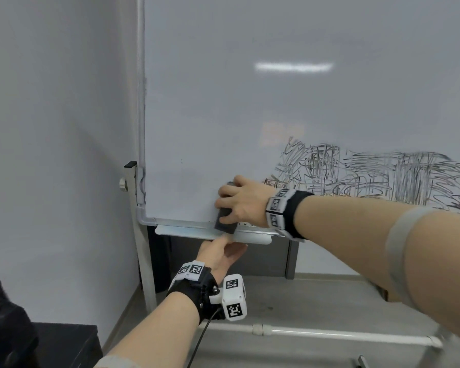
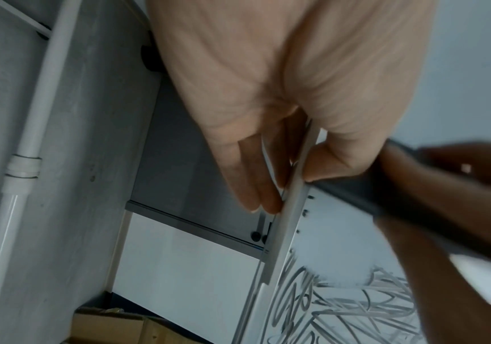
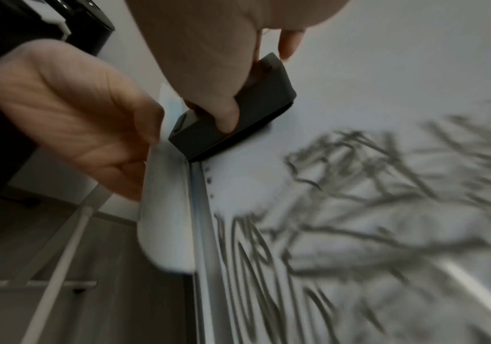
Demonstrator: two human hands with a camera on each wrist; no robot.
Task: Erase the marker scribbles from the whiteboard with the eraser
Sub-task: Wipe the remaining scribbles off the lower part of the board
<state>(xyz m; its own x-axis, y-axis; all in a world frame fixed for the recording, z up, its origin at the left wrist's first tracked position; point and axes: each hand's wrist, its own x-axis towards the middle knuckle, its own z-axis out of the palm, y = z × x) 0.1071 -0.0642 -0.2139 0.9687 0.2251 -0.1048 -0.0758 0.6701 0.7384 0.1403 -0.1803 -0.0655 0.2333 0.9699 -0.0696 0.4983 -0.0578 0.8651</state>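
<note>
Gripping eraser point(image 1: 225, 217): right hand point(image 1: 243, 201).

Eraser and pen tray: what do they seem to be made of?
The eraser held by the right hand looks like matte dark grey plastic or dense foam; which one is unclear. The pen tray pinched by the left hand looks like smooth white plastic with rounded ends, though painted metal is possible.

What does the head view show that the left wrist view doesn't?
Only head: the whole clean upper whiteboard, how far the scribbles spread to the right, and the stand's knob.
Only left wrist: the left hand's fingers under the tray, and a cardboard box.
Both: the right hand gripping the eraser at the board's bottom edge.
</note>
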